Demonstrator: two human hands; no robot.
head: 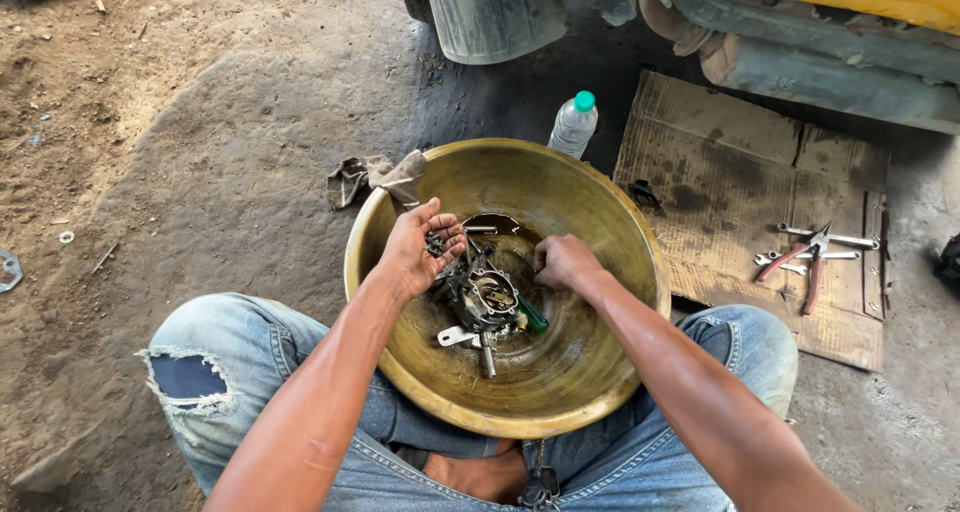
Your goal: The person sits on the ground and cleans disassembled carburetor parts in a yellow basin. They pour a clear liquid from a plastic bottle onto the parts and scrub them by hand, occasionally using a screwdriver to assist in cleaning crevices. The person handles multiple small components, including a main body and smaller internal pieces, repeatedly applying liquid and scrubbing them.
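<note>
— What took up most of the view from where you stood?

— The dirt floor (pixel 200 172), and along the top right of the frame the underside of a yellow vehicle (pixel 800 22). Below it, on the right, lay a stained sheet of cardboard (pixel 730 162).

— And the person?

— Sat on the floor in torn blue jeans (pixel 200 372), with a big brass-coloured bowl (pixel 600 212) in the centre of the frame, held between the knees.

— What was in the bowl?

— A grimy metal engine part (pixel 483 300), something like a carburettor, sat near the middle of the bowl's bottom, with a green-handled tool (pixel 532 317) just beside it on the right.

— What were the hands doing?

— The left hand (pixel 415 247) was palm up over the bowl's left half, fingers loosely curled and cupping a few small dark metal bits (pixel 436 242). The right hand (pixel 565 262) was clenched just right of the engine part; I couldn't tell what it gripped.

— Anything else around?

— A clear plastic bottle with a green cap (pixel 574 124) stood behind the bowl, a dirty rag (pixel 375 177) lay at its upper left rim, and red-handled pliers (pixel 805 262) lay among some wrenches (pixel 830 239) on the cardboard at the right.
</note>
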